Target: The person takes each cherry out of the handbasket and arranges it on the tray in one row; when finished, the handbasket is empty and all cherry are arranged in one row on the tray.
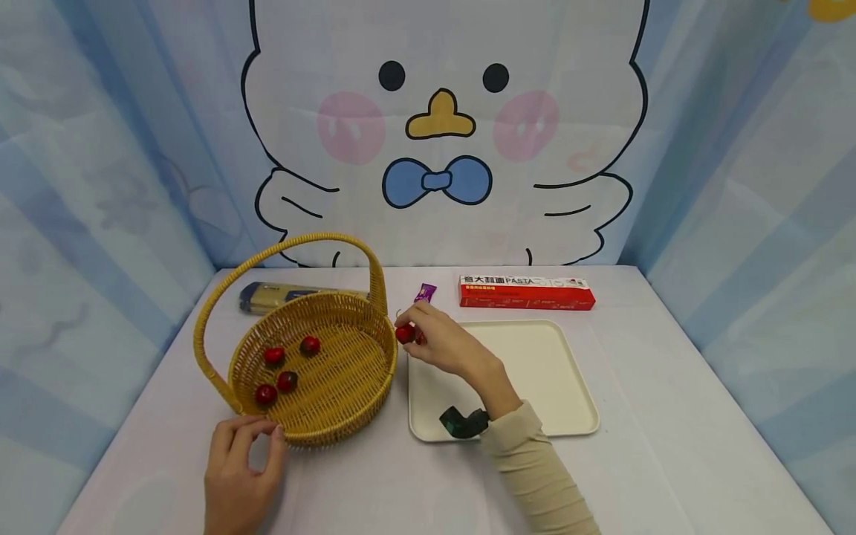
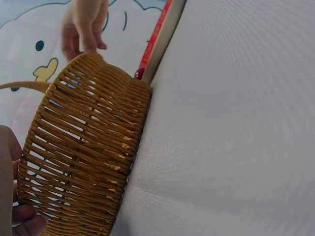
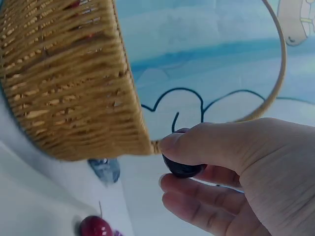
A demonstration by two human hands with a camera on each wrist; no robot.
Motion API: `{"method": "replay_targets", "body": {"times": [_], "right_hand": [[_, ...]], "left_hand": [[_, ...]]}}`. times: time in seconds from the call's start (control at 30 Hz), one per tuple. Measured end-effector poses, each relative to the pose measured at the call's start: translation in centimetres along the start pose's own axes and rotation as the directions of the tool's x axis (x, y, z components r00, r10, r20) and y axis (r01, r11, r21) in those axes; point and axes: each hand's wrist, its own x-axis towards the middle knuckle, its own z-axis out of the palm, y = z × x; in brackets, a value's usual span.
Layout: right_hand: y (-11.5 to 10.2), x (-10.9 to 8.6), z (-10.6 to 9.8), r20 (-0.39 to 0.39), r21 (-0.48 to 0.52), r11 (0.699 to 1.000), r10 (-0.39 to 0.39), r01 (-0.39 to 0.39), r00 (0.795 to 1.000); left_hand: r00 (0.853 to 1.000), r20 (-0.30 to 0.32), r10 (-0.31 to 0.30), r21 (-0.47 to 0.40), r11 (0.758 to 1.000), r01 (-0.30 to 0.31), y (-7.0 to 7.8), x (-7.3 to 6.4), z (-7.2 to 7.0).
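While the left hand [image 1: 241,467] gripped the basket's [image 2: 86,147] near rim, the right hand [image 1: 443,339] pinched a cherry [image 3: 182,168] near the tray's [image 1: 528,371] far-left corner; probably light and slippery, it suited fingertips on its sides.

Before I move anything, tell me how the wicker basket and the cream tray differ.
The wicker basket is golden-brown and woven; the cream tray looks smooth. The basket is rounded and deep, the tray shallow and rectangular with rounded corners. The basket has a tall arched handle; the tray shows none. Both are open-topped.
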Motion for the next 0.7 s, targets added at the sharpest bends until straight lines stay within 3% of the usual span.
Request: {"method": "replay_targets", "body": {"times": [0.3,0.7], "right_hand": [[3.2,-0.3,0.1,-0.069,0.046,0.993,0.109,-0.106,0.992],[6.2,-0.3,0.6,-0.084,0.051,0.959,0.282,-0.278,0.956]], "left_hand": [[1.0,0.003,-0.001,-0.002,1.0,0.001,-0.2,0.0,0.1],[1.0,-0.005,0.02,-0.033,0.999,-0.02,-0.4,0.0,0.1]]}}
